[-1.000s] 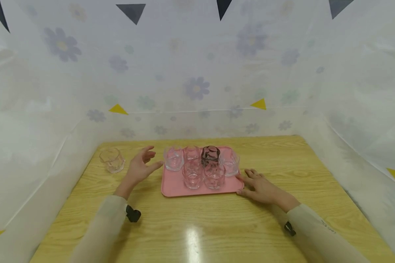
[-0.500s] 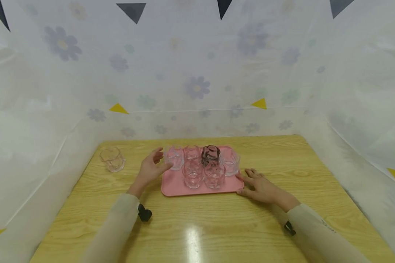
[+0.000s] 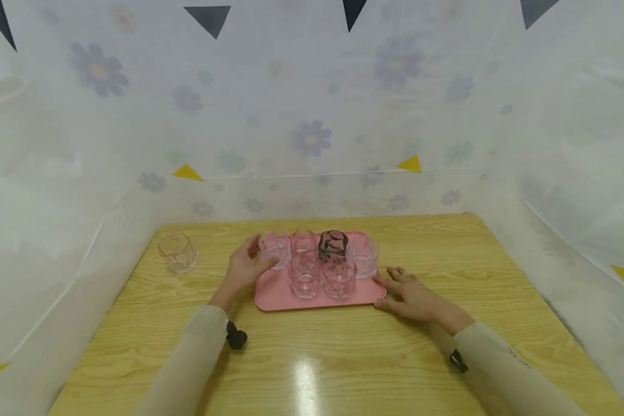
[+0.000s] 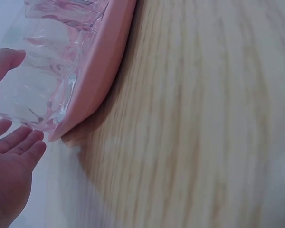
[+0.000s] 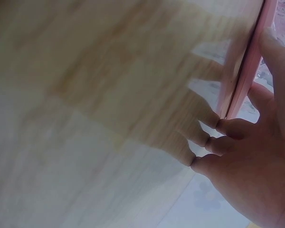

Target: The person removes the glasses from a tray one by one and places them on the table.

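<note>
In the head view, a pink tray (image 3: pixel 275 297) bears several faceted glasses, mostly clear. My left hand (image 3: pixel 241 268) is at the tray's left end, around the clear glass (image 3: pixel 274 254) in the back left corner. The thumb lies across the near side of this glass and the other fingers reach round its outer side. In the left wrist view, the glass (image 4: pixel 35 90) stands between thumb and fingers (image 4: pixel 23 142). My right hand (image 3: pixel 413 297) rests at the tray's right edge, fingers spread. In the right wrist view, its thumb (image 5: pixel 270 42) lies along the rim and fingertips touch the table.
Among the glasses is a dark smoky one (image 3: pixel 333 245) at the back. Two clear glasses, one of them this glass (image 3: pixel 305 280), stand in front. Another clear glass (image 3: pixel 178 254) stands alone on the wooden table (image 3: pixel 301 352) at the left. Flower-patterned sheeting (image 3: pixel 312 104) encloses the table.
My left hand has moved right, from beside the tray to around the back left glass. The right hand, tray and glasses have kept their places.
</note>
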### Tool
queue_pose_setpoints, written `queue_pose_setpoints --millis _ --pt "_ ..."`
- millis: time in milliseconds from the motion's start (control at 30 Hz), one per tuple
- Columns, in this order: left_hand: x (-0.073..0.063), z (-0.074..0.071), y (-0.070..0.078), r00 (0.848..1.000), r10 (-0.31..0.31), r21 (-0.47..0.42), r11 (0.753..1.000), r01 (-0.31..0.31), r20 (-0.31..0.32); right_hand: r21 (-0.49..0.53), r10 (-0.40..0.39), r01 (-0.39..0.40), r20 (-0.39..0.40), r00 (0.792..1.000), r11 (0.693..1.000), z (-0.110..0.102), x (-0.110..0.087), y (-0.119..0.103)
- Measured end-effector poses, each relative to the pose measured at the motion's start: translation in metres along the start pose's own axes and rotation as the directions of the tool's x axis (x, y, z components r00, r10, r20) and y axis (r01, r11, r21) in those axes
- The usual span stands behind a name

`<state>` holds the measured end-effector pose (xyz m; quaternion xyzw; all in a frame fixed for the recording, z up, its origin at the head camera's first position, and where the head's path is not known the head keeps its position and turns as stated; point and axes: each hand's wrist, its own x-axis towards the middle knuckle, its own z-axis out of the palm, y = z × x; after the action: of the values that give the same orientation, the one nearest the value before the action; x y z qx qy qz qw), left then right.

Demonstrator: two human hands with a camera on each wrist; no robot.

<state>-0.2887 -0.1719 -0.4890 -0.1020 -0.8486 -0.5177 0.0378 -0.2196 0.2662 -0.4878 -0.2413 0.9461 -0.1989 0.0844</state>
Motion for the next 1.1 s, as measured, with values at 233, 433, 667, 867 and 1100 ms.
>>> queue_pose_setpoints --millis 233,433,667,867,1100 --pt "0.003 0.006 0.000 0.999 -0.044 -0.011 0.999 0.045 0.006 0.000 -0.008 0.008 -0.013 1.000 1.000 0.000 0.000 -0.001" --pt "0.004 0.010 0.000 0.997 -0.073 -0.034 0.997 0.072 -0.004 -0.006 0.005 -0.005 -0.006 1.000 1.000 0.002 0.000 0.002" --pt "0.006 0.014 -0.001 0.996 -0.091 -0.026 0.996 0.091 -0.017 0.004 0.006 -0.006 -0.009 1.000 1.000 0.003 0.000 0.003" --pt "0.007 0.015 0.000 0.996 -0.084 0.000 0.996 0.084 -0.030 0.003 0.006 -0.006 -0.008 1.000 1.000 0.003 0.000 0.004" --pt "0.007 0.016 0.004 0.995 -0.089 0.021 0.996 0.090 -0.049 0.009 0.003 -0.003 -0.010 1.000 1.000 0.003 0.001 0.004"
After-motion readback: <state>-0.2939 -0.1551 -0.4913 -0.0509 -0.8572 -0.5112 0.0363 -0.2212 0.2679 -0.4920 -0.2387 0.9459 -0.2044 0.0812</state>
